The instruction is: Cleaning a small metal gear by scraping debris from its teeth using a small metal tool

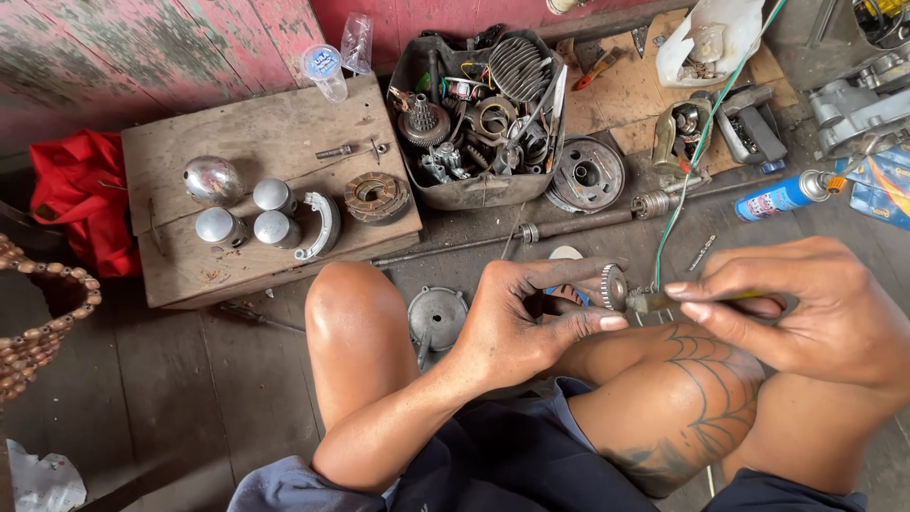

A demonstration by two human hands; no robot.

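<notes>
- Left hand (517, 318) pinches small round toothed metal gear (614, 287) between thumb and fingers, clamped on its rim, above the knees at centre frame.
- Right hand (806, 308) closed on thin yellowish-handled tool (697, 300), tip touching the gear's face at 3 o'clock of the gear.
- Step, as I judge it: cleaning or picking at the gear, mid-way. Next move likely calls for a steady left pinch while the tool tip works around the teeth; a slip could drop the gear.
- Surface: dark grimy floor (171, 379); worn wooden board (256, 142) at 10 o'clock carries shiny metal caps (246, 213) and rusty ring-shaped part (377, 196).
- Grey open tub of gears and springs (479, 109) at 12 o'clock; long steel shaft (531, 230) just below it.
- Round grey metal cover (437, 315) on floor between knee and left hand.
- Blue spray can (787, 194) at 2 o'clock; green wire (697, 152) runs down toward the hands.
- Room: peeling red-green plank wall (142, 47) at 11 o'clock, red cloth (71, 194) at 9 o'clock.
</notes>
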